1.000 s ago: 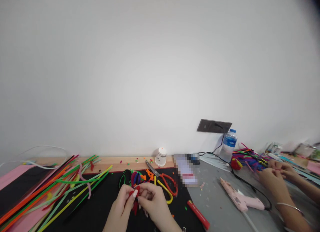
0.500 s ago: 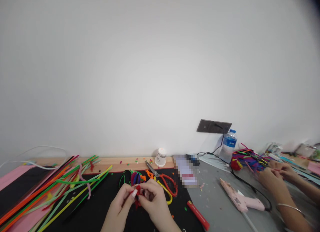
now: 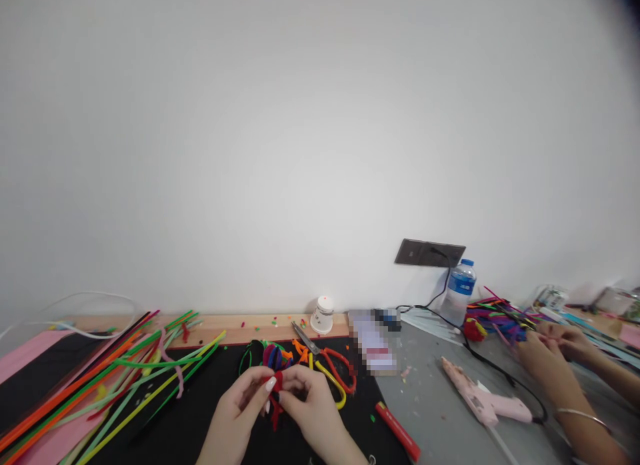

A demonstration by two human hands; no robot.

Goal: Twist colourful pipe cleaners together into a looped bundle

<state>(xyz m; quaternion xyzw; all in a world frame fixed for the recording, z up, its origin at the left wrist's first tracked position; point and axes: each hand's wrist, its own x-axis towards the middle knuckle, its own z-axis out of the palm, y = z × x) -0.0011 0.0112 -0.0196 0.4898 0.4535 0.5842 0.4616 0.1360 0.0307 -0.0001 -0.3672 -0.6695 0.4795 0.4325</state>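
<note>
Both of my hands meet low in the middle of the view around a small red fuzzy piece that looks like bent pipe cleaner (image 3: 279, 381). My left hand (image 3: 239, 410) pinches it between thumb and fingers. From the other side, my right hand (image 3: 311, 406) grips it with thumb and forefinger. Short red ends hang below the fingertips; its full shape is partly hidden. Just behind lies a bundle of coiled purple, blue and orange pipe cleaners (image 3: 274, 355). Scissors with orange-red and yellow handles (image 3: 339, 370) rest beside my right hand on the black mat (image 3: 193, 421).
Long pipe cleaners (image 3: 120, 371) spread across the left. A white jar (image 3: 322, 316) stands by the wall. At right are a red-handled cutter (image 3: 399, 431), pink glue gun (image 3: 483, 398), corded to the wall socket (image 3: 429, 252), and a water bottle (image 3: 457, 293). Another person's hands (image 3: 555, 345) work farther right.
My fingers have shifted slightly on the red piece, and its ends now hang lower and show more. The whole view has moved a little; the other person's hands have shifted slightly.
</note>
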